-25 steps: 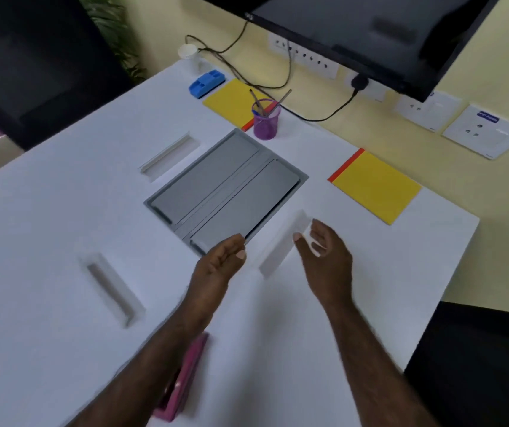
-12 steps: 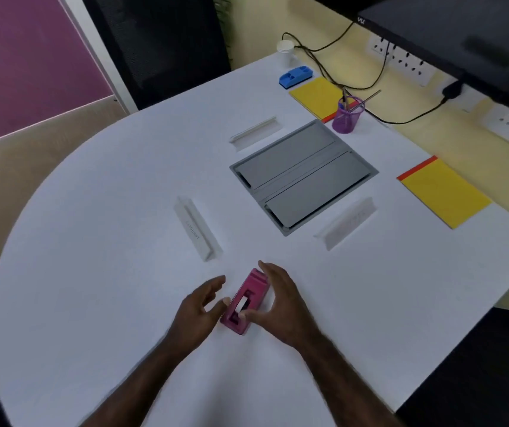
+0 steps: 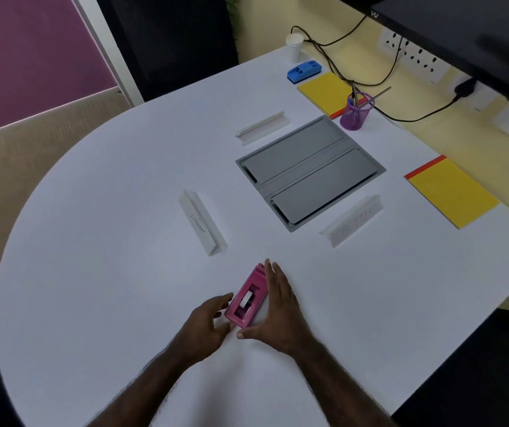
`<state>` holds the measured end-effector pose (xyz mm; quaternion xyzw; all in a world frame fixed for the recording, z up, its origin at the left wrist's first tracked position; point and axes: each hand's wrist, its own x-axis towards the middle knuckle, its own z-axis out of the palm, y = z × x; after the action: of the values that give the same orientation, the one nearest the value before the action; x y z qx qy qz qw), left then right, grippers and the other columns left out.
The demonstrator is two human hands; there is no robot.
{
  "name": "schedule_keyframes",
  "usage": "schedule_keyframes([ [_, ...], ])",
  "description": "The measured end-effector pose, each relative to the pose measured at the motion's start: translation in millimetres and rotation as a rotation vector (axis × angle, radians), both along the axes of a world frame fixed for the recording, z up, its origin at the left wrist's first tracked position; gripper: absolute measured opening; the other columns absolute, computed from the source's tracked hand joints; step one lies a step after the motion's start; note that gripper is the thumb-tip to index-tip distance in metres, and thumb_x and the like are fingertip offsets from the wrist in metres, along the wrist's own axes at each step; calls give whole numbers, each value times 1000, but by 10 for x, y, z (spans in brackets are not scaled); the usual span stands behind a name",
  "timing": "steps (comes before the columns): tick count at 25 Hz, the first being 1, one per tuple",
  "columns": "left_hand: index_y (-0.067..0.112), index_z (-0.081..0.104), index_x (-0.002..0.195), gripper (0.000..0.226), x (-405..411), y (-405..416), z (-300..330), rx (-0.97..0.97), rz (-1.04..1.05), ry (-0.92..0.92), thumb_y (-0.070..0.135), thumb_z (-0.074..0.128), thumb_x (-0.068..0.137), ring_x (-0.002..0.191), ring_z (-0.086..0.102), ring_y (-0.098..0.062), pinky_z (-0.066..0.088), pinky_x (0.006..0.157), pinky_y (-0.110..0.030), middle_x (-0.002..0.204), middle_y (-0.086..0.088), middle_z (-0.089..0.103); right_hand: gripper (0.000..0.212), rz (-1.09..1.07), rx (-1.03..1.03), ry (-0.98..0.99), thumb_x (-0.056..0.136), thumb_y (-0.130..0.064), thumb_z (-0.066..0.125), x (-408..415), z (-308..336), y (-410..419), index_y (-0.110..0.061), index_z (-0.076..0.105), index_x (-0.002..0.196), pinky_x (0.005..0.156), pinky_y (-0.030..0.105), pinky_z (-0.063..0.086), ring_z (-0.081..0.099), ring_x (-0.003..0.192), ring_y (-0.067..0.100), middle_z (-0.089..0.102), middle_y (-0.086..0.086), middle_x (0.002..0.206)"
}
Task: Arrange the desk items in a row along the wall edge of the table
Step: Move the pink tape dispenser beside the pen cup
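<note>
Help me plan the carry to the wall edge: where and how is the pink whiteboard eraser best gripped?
Grip the pink whiteboard eraser across its two long sides, coming from above. It lies flat and narrow, so thumb and fingers likely span its width. The right hand already lies along its right long side and the left hand is at its near left corner; neither has closed on it.

Legible text: "ELEPHANT", handwritten in capitals on the white name plate (image 3: 203, 222) lying left of the grey cable hatch (image 3: 310, 171). Name plate (image 3: 352, 223) on the hatch's near right: faint handwriting, unreadable. Monitor (image 3: 459, 35) bezel beyond the hatch: small logo, indistinct.
</note>
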<state>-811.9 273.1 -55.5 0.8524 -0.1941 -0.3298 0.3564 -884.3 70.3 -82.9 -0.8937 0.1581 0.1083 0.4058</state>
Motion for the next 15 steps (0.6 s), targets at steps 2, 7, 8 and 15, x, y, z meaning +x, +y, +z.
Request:
schedule_keyframes([
  [2,37,47,147,58,15,-26,-28,2,-58,-23,33,68,93,124,54,3,50,107,-28,141,21,55,165,27,29,-7,38,-101,70,7,-69,-59,-41,-22,161,126,43,21,6,161,16,-10,-19,173],
  [7,34,48,146,59,71,-171,-84,24,-114,-86,34,69,91,116,53,5,46,100,-15,134,19,60,161,103,-1,-52,42,-101,68,5,-193,-140,-38,-21,161,130,42,18,6,161,14,-15,-25,170],
  [8,32,50,145,58,83,-204,-101,25,-104,-83,33,71,91,116,55,1,48,100,-19,133,17,61,158,107,-9,-83,46,-99,69,3,-205,-152,-38,-19,162,129,43,20,9,160,14,-11,-24,170],
  [15,40,51,140,62,184,-438,15,-37,-47,-116,32,79,85,118,59,-1,51,100,-19,131,26,59,149,24,69,-164,57,-83,81,130,-25,-420,-34,-10,164,126,33,27,9,156,2,4,-22,169],
])
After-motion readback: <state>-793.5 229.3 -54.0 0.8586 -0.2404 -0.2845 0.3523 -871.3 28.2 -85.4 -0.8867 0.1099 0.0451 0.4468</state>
